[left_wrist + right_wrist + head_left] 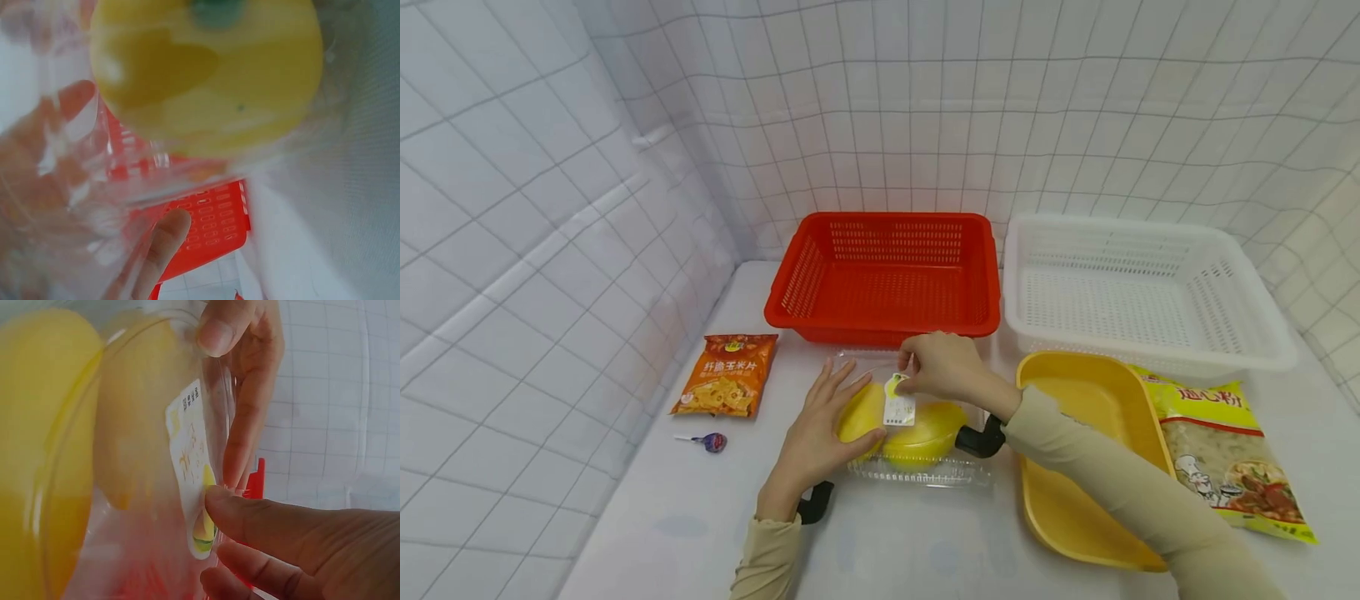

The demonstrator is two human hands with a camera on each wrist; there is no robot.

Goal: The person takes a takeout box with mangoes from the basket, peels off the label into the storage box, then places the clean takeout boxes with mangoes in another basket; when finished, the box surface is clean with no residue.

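Observation:
A clear plastic box (925, 477) lies on the table with two yellow mango-like fruits (925, 433) inside; one fruit (206, 75) fills the top of the left wrist view. On its lid is a white label (898, 410) with a yellow fruit picture. My left hand (820, 433) rests on the box's left side, fingers spread and fairly straight, thumb toward the near side. At the label's upper right edge, my right hand (943, 367) has its fingers curled. In the right wrist view its thumb (250, 515) pinches that edge, though the fingertips behind are partly hidden.
Behind the box stand a red basket (880, 336) and a white basket (1150, 354). My right forearm crosses a yellow tray (1090, 525), beside which lies a pasta bag (1232, 450). To the left are an orange corn chip bag (726, 375) and a lollipop (713, 442).

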